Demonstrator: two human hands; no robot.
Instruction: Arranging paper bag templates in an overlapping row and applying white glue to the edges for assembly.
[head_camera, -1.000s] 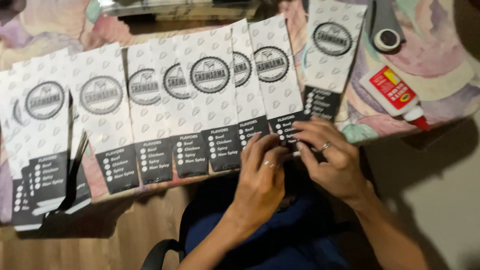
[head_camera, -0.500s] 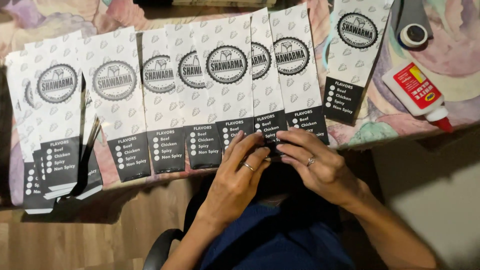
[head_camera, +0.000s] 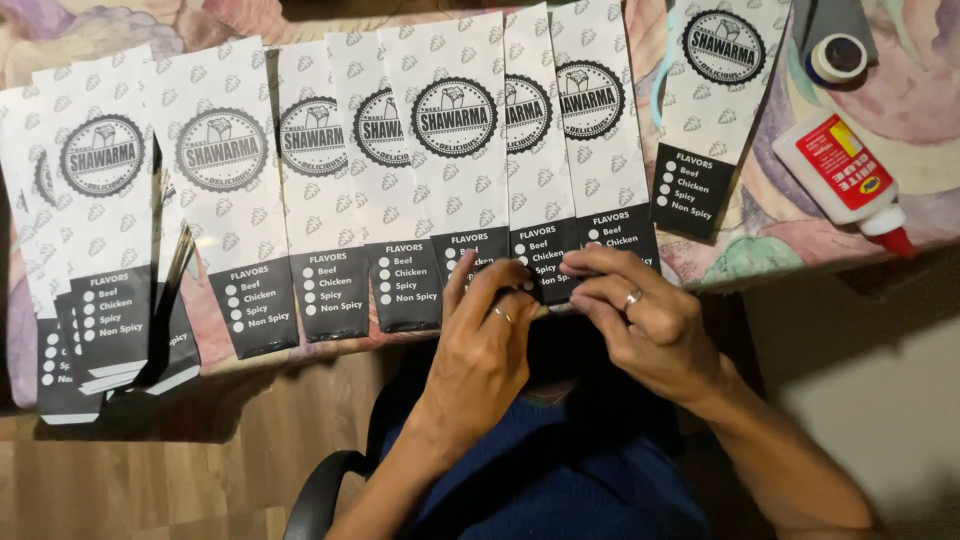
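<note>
The left hand and right hand cover the near ends of 2 paper bags, hiding each grip. The far-left stack and tape roll run past the frame edges.

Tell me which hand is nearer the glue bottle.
Right. The right hand rests on the dark bottom edges of the paper bags, well left of the glue bottle. The left hand lies further left still.

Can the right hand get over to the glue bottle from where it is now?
Probably yes: the right hand rests on the paper bags' lower edge, and the glue bottle lies to its right with only bare tablecloth between.
</note>
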